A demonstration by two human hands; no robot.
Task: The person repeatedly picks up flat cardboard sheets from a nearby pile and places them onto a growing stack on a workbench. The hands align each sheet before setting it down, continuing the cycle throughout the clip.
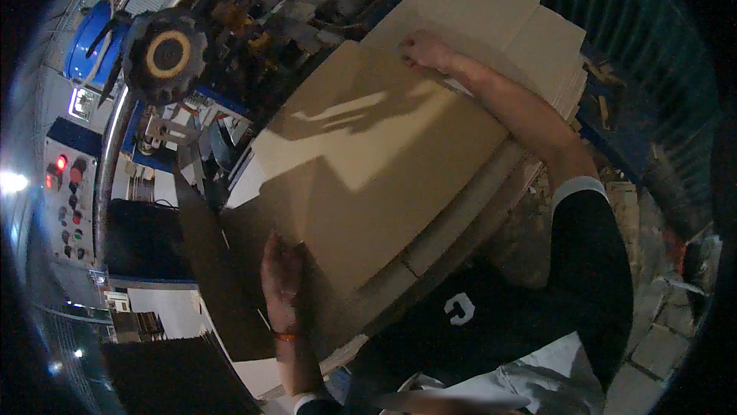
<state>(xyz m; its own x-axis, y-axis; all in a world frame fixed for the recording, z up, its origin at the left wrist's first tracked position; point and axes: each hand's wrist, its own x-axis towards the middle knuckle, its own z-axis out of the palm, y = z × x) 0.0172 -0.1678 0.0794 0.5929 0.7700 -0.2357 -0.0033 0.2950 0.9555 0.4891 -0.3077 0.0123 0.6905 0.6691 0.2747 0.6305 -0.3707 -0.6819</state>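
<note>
A large brown cardboard sheet (384, 177) lies slantwise in front of me on top of a stack of similar sheets. My left hand (282, 271) is at its near left part, in shadow, with bent fingers closed at a cut edge of the sheet. A dark upright cardboard flap (211, 261) stands just left of that hand. Reaching across to the far right, my right hand (427, 52) has its fingers curled in at the far edge of the same sheet. More cardboard sheets (491, 19) lie beyond and under the right forearm.
Dark machinery (269, 23) stands beyond the cardboard, with a black and yellow handwheel (166, 55) and a blue motor (94, 42) at the far left. A control panel (71, 192) with lit red lamps is on the left. Stacked cardboard (165, 373) sits at the lower left.
</note>
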